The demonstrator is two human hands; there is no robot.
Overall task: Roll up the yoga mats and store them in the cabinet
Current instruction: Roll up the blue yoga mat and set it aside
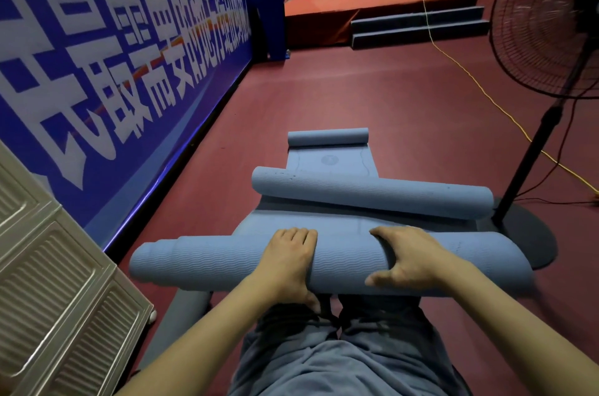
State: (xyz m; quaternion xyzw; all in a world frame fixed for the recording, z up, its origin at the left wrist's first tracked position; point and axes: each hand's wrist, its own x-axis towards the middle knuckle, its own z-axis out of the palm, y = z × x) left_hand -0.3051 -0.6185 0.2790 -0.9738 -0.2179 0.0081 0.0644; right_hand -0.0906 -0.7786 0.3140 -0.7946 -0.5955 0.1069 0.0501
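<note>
At nine o'clock a beige ribbed cabinet (55, 282) fills my lower left, its panels cut off by the frame so I cannot tell whether any door is open. Above it a long blue banner (113, 49) with white characters runs away toward twelve o'clock, walling off my whole left side; only a narrow strip of dark red floor (372, 97) lies between its base and the mats.

Just past my knees, the nearest rolled mat (207, 261) lies crosswise, its left end sticking out toward the cabinet. My left hand (287, 261) lies over the top of the roll, fingers curled over its far side and thumb tucked underneath. My right hand (410, 261) grasps the same roll, fingers over the top and thumb spread along the near face. The unrolled part of this mat stretches ahead to twelve o'clock. A grey strip (181, 314) shows under the roll's left end; I cannot tell what it is.

Beyond, a second rolled mat (372, 193) lies aslant across the flat sheet, and farther on a third, smaller roll (327, 137) sits at the end of another flat mat. My own lap hides whatever lies right beneath the near roll.

At two o'clock a standing fan (547, 23) is cropped by the right edge; its pole drops to a dark round base (525, 233) that touches the right ends of the rolls. A yellow cable (470, 78) crosses the open floor toward a red platform (356, 3) and grey steps (418, 26) at twelve o'clock. The hall behind is too dim to read.
</note>
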